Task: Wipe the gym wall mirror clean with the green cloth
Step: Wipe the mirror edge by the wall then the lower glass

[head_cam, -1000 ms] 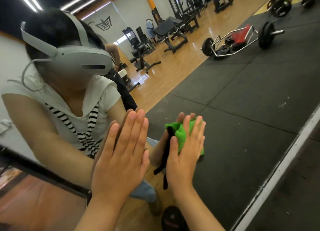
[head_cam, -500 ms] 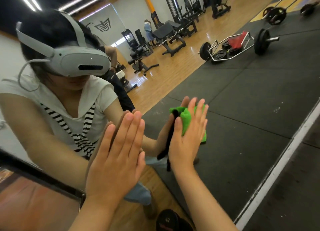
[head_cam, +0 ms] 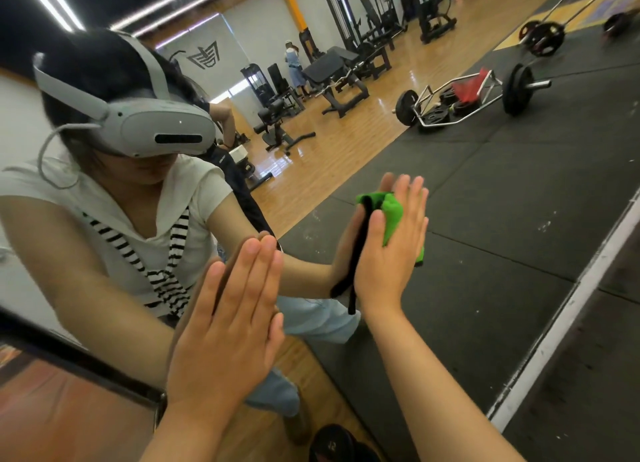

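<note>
The green cloth (head_cam: 393, 216) lies sandwiched between the right hand (head_cam: 389, 254) and the gym wall mirror (head_cam: 502, 226), bunched under the palm and fingers. Green folds show past the thumb and index side of the hand, and a small corner shows beyond its little-finger edge. A black strip (head_cam: 356, 257) of the cloth hangs down along the thumb side, ending near the wrist. The right hand is flat, with straight fingers (head_cam: 412, 209) held close together and pointing up the glass; it presses the cloth against the mirror rather than curling round it. Its reflection meets it from the other side of the cloth. Beside it, toward the thumb, the left hand (head_cam: 228, 326) is also spread flat, fingers together, with the palm and fingertips (head_cam: 263, 250) resting directly on the glass and holding nothing. Below the left wrist runs the mirror's dark frame edge (head_cam: 86, 368). A dark weight plate (head_cam: 332, 444) lies between the two forearms.
</note>
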{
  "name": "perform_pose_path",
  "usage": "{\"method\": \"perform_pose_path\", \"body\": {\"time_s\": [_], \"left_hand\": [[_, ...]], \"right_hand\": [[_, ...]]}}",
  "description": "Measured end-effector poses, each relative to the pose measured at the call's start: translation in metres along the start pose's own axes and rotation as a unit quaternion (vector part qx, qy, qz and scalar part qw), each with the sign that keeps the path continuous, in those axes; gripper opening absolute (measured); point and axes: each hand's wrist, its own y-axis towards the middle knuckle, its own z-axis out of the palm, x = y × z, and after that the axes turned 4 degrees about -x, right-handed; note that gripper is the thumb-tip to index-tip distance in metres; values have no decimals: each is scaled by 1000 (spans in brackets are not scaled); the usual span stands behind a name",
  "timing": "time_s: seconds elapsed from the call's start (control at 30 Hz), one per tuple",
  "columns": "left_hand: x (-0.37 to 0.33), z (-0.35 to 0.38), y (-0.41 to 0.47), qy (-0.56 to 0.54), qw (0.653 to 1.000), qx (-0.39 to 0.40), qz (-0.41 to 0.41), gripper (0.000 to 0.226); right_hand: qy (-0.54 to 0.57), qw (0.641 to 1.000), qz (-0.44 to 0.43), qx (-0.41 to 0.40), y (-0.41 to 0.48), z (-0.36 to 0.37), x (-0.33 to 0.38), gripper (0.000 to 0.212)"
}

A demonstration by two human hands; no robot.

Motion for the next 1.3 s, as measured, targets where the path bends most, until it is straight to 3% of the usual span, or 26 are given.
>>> {"method": "perform_pose_path", "body": {"time_s": [0.13,0.2,0.3,0.43,0.67,0.87,1.13,1.3], "left_hand": [[0,1,0,0,1000,0,-1,64],[0,0,2,-1,1000,-3,-1,63],[0,0,1,-2,1000,-2,2,63],[0,1,0,2,1000,-2,-3,62],[2,-12,11,-32,999,6,-15,65],[-13,-10,97,-19,998,-36,55,68],[-49,19,153,31,995,-20,88,66],[-50,17,156,17,996,-14,88,67]], "right_hand": [[-8,992,126,-20,-36,-9,-14,70],[2,995,98,18,-57,-9,-4,70],[57,996,-9,72,-43,-3,16,60],[19,995,-92,40,-3,1,12,60],[-42,993,-103,49,0,-12,-20,62],[-43,993,-105,31,1,-14,-31,62],[-50,999,-9,-5,13,-24,-69,70],[-37,992,110,-49,18,-30,-96,64]]}}
